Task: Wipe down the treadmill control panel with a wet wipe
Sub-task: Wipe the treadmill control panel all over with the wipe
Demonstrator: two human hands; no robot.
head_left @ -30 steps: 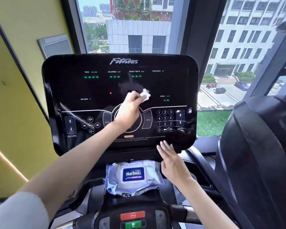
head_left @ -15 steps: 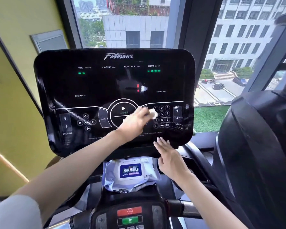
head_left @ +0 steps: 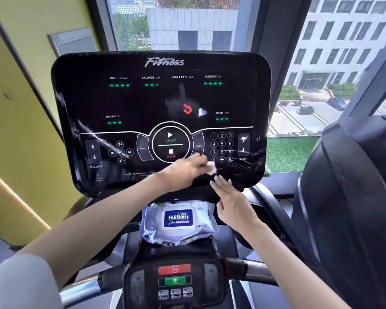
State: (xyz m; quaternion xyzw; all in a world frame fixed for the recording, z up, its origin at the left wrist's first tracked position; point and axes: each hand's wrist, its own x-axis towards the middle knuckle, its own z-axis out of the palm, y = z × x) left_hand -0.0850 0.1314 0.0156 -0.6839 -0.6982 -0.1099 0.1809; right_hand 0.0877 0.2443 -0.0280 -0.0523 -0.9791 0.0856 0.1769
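The glossy black treadmill control panel [head_left: 161, 101] fills the middle of the head view, lit with green readouts and white button markings. My left hand [head_left: 185, 170] presses a small crumpled white wet wipe [head_left: 211, 168] against the panel's lower edge, just below the number keypad [head_left: 222, 147]. My right hand [head_left: 233, 204] lies flat with fingers spread on the panel's bottom rim, right under the wipe. Wet streaks show on the left and right of the panel.
A pack of wet wipes [head_left: 178, 221] with a blue label rests in the tray below the panel. Nearer me is a handlebar console [head_left: 174, 281] with red and green buttons. A second black machine [head_left: 352, 197] stands at the right, windows behind, a yellow wall at the left.
My left hand has slid the wipe down from the panel's middle, past the round start/stop dial, to the lower edge by the keypad. My right hand has stayed on the bottom rim.
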